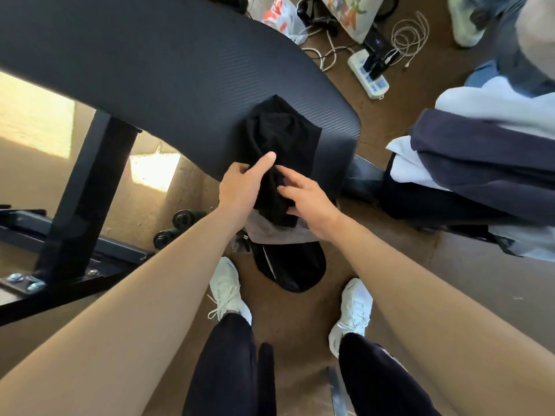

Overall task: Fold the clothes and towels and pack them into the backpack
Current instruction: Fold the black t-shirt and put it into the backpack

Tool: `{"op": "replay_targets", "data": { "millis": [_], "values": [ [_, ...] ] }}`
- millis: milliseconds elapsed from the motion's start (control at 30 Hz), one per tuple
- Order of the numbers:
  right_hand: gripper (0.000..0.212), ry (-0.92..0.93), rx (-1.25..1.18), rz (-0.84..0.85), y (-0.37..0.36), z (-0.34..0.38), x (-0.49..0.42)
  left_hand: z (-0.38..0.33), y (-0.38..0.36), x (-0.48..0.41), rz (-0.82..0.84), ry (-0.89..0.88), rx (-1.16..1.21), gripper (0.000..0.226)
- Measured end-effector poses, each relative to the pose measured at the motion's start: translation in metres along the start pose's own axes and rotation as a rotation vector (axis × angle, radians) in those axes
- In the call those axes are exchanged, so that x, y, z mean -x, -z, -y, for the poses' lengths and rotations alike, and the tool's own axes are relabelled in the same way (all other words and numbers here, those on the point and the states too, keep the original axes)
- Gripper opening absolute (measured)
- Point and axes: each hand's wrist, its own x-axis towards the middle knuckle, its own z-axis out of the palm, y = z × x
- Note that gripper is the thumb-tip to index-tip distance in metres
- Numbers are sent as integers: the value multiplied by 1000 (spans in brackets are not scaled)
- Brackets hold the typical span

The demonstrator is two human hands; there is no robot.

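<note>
Task status, head view. We put it at mid-task, not near the end.

- Black garment (282, 136): lies bunched on the near edge of the dark mat (180, 85), its lower end hanging off twd the backpack (294, 271). Looks roughly folded/rolled, not neat.
- Left hand (240, 187): thumb laid on top of the cloth, other fingers wrapped round the garment's left edge, so gripping it.
- Right hand (306, 202): index stretched along the top of the fold, lower fingers curled into the cloth at its hanging end, also holding it.
- Backpack on the floor directly below the hands, btwn our shoes and the mat edge, mouth open upward. A grey piece (279, 232) sits in the opening, so we judge at least 1 item is packed. What lies under it is hidden.
- Pile of clothes (480, 157) to the right, well apart from the bag: navy and pale layers, stacked but not in the bag. Can't count items.

Left to do, our est.: get the black garment down into the bag, then work through the right-hand pile. Bag not closed.
</note>
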Motion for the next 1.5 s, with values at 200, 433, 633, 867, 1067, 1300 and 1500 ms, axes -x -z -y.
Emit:
{"op": "replay_targets", "data": {
  "millis": [200,433,633,867,1067,1300,1500],
  "values": [
    [41,-70,-202,65,29,-12,25,1,-7,12,15,-17,-126,27],
    [63,-90,-37,-276,52,-54,97,17,-16,102,282,79,268,21],
    [67,-265,-454,66,64,-89,143,55,-23,145,475,313,465,43],
    [43,-189,-471,-117,50,-134,180,127,-22,148,543,413,421,57],
    [66,-172,-238,-71,36,-168,193,172,-24,145,580,447,289,52],
    [31,-224,-118,-137,42,-168,159,208,-34,112,314,109,151,76],
    [27,88,39,-472,52,-166,126,193,-54,103,58,-286,116,55]
  ]
}}
